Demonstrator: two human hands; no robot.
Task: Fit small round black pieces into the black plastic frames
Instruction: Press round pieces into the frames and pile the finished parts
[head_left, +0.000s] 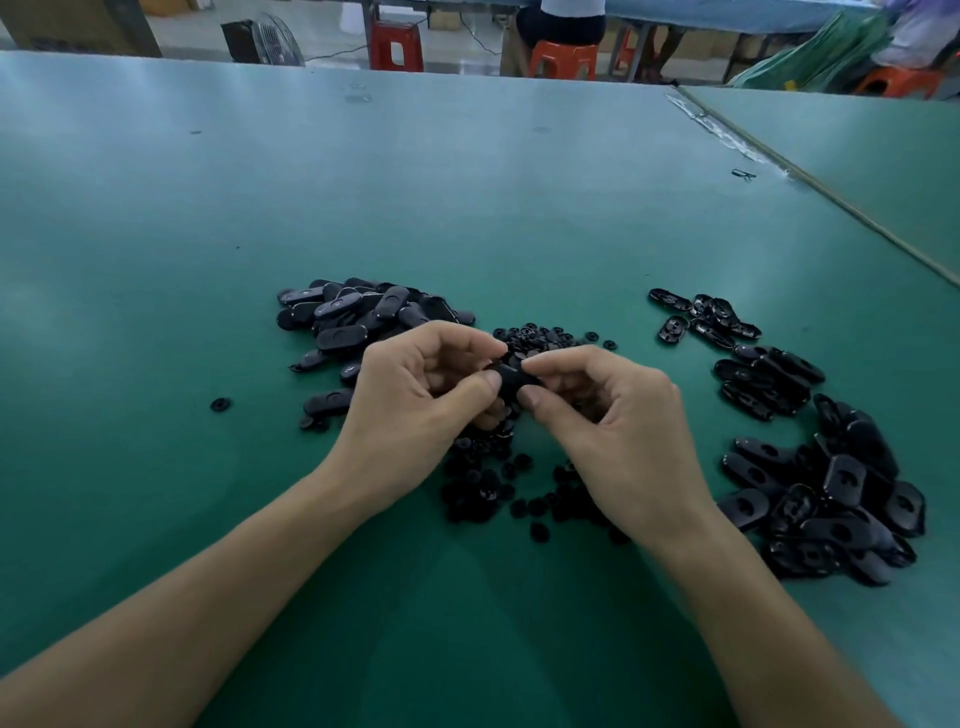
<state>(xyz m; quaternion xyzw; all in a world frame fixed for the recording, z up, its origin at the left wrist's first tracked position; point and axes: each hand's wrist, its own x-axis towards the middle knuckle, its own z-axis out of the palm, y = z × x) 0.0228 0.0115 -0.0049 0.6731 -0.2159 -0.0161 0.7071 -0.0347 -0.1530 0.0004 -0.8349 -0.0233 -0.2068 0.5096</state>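
Both hands meet over the middle of the green table (467, 208) and hold one black plastic frame (511, 376) between them. My left hand (415, 395) pinches its left end with thumb and fingers; my right hand (608, 410) pinches its right end. Whether a round piece sits in the frame is hidden by the fingers. Small round black pieces (488, 483) lie scattered under and behind the hands. A heap of frames (353, 317) lies to the left, another heap of frames (831, 499) to the right.
A lone round piece (221, 404) lies apart at the left. A few frames (701, 317) lie at the right rear. A seam (831, 192) joins a second table at the right. Beyond the far edge are red stools (396, 44), a fan (270, 39) and seated people.
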